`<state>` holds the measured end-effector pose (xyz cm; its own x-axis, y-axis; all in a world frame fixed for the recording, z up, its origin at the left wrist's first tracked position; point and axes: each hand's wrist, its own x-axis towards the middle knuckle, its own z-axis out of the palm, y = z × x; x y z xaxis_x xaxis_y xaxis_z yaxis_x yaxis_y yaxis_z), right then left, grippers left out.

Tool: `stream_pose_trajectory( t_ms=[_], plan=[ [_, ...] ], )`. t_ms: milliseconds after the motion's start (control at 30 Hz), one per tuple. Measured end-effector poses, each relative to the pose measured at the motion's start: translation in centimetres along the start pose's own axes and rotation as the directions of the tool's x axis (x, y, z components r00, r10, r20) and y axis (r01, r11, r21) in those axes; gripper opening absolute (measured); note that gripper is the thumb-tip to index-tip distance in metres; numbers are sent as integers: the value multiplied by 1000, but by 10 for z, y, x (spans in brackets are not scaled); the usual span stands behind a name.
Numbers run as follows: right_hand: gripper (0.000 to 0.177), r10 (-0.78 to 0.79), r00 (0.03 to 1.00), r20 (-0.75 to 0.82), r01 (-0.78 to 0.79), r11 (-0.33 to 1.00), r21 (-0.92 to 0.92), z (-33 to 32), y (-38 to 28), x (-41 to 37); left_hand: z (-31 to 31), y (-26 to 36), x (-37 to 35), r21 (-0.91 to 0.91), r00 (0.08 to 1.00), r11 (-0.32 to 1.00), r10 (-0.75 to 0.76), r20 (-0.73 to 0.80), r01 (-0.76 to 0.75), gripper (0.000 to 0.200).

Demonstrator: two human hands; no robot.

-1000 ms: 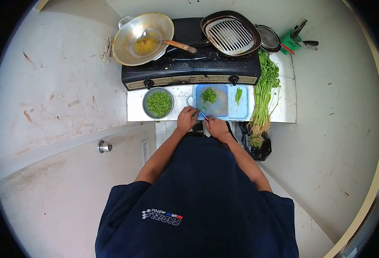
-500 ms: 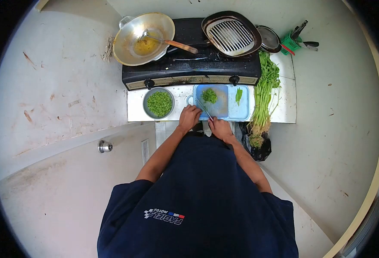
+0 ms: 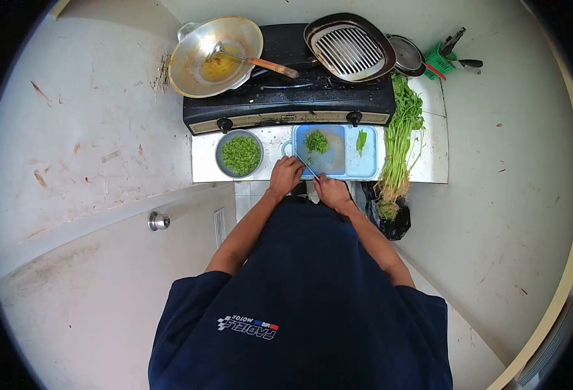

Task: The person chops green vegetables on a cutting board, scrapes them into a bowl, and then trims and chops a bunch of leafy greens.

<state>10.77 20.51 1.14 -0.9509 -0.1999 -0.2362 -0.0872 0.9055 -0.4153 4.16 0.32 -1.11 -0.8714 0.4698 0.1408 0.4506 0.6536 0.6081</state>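
My right hand (image 3: 332,192) is wrapped round the handle of a knife (image 3: 308,167), whose blade slants up and left over the blue cutting board (image 3: 328,170). My left hand (image 3: 287,174) is closed at the board's lower left corner, beside the blade; whatever its fingers press on is too small to make out. Chopped greens (image 3: 316,142) lie in a small heap on the board's upper left part. A loose green leaf (image 3: 361,142) rests on the lighter right part. Left of the board stands a grey bowl (image 3: 219,156) of chopped greens (image 3: 241,155).
Behind the board is a black stove (image 3: 286,104) with a wok (image 3: 192,52), a ladle (image 3: 273,67) and a grill pan (image 3: 349,49). Long rooted greens (image 3: 400,140) lie to the right, above a black bag (image 3: 397,224). A green basket (image 3: 438,63) holds utensils.
The view has shifted slightly, so the stove and counter sit a little higher. A few chopped bits now lie below the heap, near the blade. Both hands keep almost the same pose.
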Motion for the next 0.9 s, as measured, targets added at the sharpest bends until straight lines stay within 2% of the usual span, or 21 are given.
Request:
stream_pose_trajectory(
  t_ms=[133, 233, 333, 433, 533, 733, 900],
  plan=[
    [39, -67, 994, -86, 65, 997, -32, 7, -1, 9, -1, 2, -1, -14, 1000, 1000, -5, -13, 5, 14],
    [42, -16, 1000, 8, 16, 1000, -25, 7, 1, 7, -4, 3, -2, -19, 1000, 1000, -2, -5, 2, 13],
    [42, -4, 999, 31, 6, 998, -62, 9, 5, 4, -4, 1, -2, -13, 1000, 1000, 1, -1, -1, 13],
    [39, -29, 997, -78, 29, 1000, 3, 11, 5, 3, -2, 0, 0, 7, 1000, 1000, -2, 10, 2, 12],
    [39, -13, 997, -79, 17, 998, 53, 12, 6, 5, 0, -1, 0, -19, 1000, 1000, 8, -22, -8, 10],
    [38, -52, 996, -69, 55, 997, 53, 13, 3, 3, -4, 1, 1, -20, 1000, 1000, 1, -1, -1, 10],
    [41, 6, 999, 37, -6, 1000, 4, 10, -1, 4, -4, 0, 1, -20, 1000, 1000, 5, 5, -5, 10]
  ],
)
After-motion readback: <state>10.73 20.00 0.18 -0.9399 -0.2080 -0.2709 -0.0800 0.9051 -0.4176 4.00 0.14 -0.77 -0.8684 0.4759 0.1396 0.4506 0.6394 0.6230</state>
